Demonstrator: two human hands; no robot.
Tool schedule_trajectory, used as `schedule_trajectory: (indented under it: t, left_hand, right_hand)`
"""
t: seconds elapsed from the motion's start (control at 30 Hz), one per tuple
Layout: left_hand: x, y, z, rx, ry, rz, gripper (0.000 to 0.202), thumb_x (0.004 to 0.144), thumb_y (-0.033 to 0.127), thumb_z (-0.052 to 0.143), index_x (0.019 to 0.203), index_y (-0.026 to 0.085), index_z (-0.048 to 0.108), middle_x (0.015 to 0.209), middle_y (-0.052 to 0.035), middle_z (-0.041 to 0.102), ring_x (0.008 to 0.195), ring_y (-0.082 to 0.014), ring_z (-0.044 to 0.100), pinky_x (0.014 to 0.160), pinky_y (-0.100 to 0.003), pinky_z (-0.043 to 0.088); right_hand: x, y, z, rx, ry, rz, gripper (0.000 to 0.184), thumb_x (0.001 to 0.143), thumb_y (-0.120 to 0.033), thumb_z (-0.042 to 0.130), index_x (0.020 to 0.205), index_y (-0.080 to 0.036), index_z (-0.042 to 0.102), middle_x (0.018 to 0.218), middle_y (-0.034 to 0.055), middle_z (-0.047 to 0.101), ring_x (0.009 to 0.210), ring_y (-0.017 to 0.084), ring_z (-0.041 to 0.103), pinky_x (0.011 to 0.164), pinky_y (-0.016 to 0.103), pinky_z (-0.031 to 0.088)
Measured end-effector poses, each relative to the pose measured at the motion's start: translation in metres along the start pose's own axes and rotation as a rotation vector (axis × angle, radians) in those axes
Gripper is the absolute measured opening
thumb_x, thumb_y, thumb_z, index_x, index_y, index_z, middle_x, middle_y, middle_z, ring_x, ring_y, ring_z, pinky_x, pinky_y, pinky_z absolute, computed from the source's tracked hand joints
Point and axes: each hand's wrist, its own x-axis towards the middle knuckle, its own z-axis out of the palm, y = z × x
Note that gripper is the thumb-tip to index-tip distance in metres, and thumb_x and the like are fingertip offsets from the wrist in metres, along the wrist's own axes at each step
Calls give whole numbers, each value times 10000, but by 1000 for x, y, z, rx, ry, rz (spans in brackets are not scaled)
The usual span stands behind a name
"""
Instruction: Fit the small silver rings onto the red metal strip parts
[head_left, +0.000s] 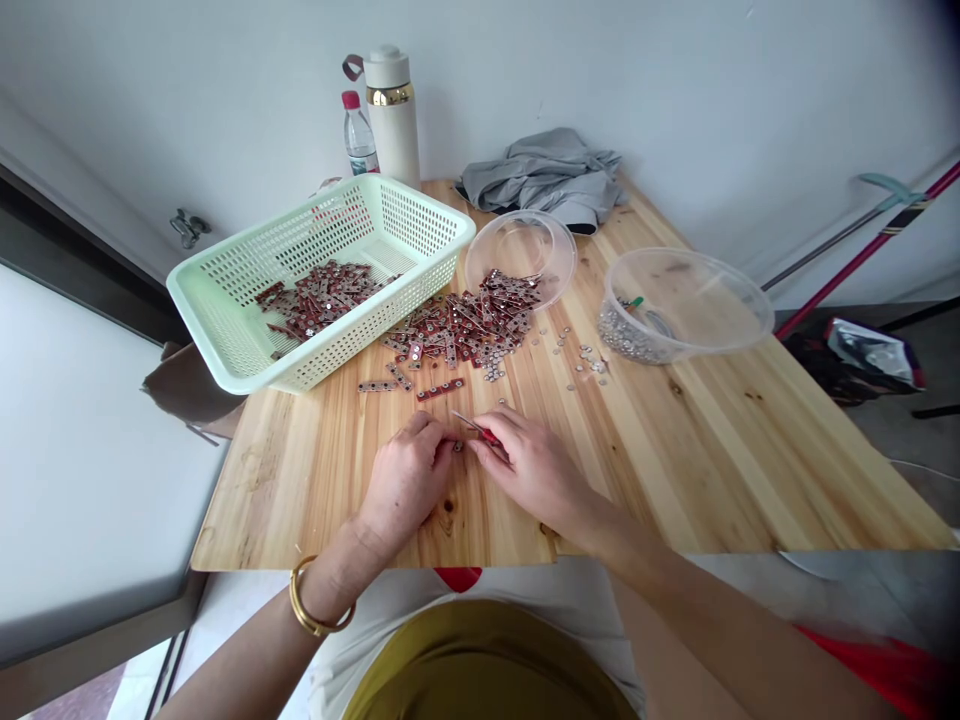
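Observation:
Near the front of the wooden table, my left hand (411, 468) is closed, pinching a small reddish-brown strip (458, 446) that my fingers mostly cover. A round metal piece shows at the strip's end. My right hand (534, 468) grips a slim tool with a red handle (489, 437) and a thin metal tip, perhaps tweezers or a small screwdriver. Its tip points up and left, above the strip. Just beyond my hands lies a loose red-brown strip (441, 390) with round metal dots. Behind it spreads a pile of similar strips (472, 325).
A pale green basket (322, 362) holding more strips stands at left. Small metal discs (592, 362) lie scattered right of the pile. A clear tub (690, 345) of discs sits at right, a round clear lid (559, 255) behind. Farther back are a thermos (394, 130), a bottle (360, 140) and grey cloth (540, 175).

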Motion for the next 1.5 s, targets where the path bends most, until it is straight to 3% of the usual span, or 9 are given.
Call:
schedule_trajectory:
  t: [0.07, 0.17, 0.33, 0.53, 0.7, 0.93, 1.13, 1.37, 1.5]
  left_hand:
    - [-1, 0, 0, -1, 14, 2, 185, 906, 130, 495, 929, 194, 667, 939, -45, 647, 816, -160, 647, 764, -280, 523]
    - [0, -2, -2, -19, -19, 34, 185, 895, 144, 518, 994, 195, 665, 965, -53, 636, 805, -157, 644, 758, -280, 527]
    - [6, -5, -5, -34, -78, 10, 101, 818, 113, 595, 835, 190, 659, 888, -34, 623, 743, -149, 615, 691, -269, 507]
    - [8, -1, -7, -167, -59, -101, 125, 780, 78, 594, 738, 192, 621, 724, 0, 665, 671, -142, 609, 652, -262, 477]
    - [9, 4, -6, -134, -27, -153, 129, 783, 81, 589, 813, 186, 658, 786, -16, 697, 712, -155, 636, 667, -268, 479]
    - [13, 6, -4, -79, -12, -186, 144, 760, 69, 586, 704, 182, 656, 735, -12, 657, 674, -142, 603, 634, -253, 450]
    - [13, 4, -4, -105, -20, -196, 149, 774, 66, 603, 715, 179, 679, 751, -17, 680, 709, -148, 629, 673, -261, 469]
    - [12, 2, -6, -119, -16, -161, 144, 786, 67, 618, 758, 180, 703, 773, -19, 703, 724, -148, 651, 690, -252, 480]
    - [12, 4, -8, -103, -6, -161, 155, 778, 50, 613, 753, 175, 700, 778, -16, 709, 730, -145, 654, 698, -247, 481]
  right_hand:
    - [-5, -1, -3, 44, 45, 27, 165, 932, -213, 537, 1096, -215, 557, 1020, 75, 651, 892, 209, 640, 775, 345, 511]
    - [-9, -1, -5, 84, 64, 63, 140, 929, -210, 536, 1064, -219, 570, 985, 67, 662, 876, 207, 654, 765, 351, 529]
    - [-11, 1, -5, 99, 45, 83, 117, 925, -190, 527, 1021, -212, 589, 964, 58, 670, 866, 207, 661, 773, 357, 540]
    - [-27, -12, -8, 56, 40, 26, 358, 971, -159, 407, 1305, -248, 496, 1068, 93, 623, 951, 206, 653, 790, 352, 557]
    - [-34, -20, 0, -15, 69, 39, 317, 965, -166, 419, 1228, -229, 584, 994, 89, 606, 807, 183, 659, 688, 319, 567]
    - [-29, -21, 6, -39, 72, 53, 328, 970, -169, 410, 1228, -204, 611, 989, 95, 616, 781, 183, 651, 697, 329, 566]
    - [-33, -19, 8, -51, 39, 52, 361, 959, -149, 408, 1266, -205, 591, 996, 92, 598, 785, 180, 640, 671, 317, 552]
    - [-37, -23, 15, -266, 6, 41, 405, 951, -124, 406, 1327, -173, 547, 958, 86, 589, 726, 177, 626, 536, 278, 497]
    - [-37, -24, 15, -320, -15, 19, 419, 938, -94, 412, 1332, -169, 536, 975, 86, 601, 747, 181, 633, 550, 271, 509]
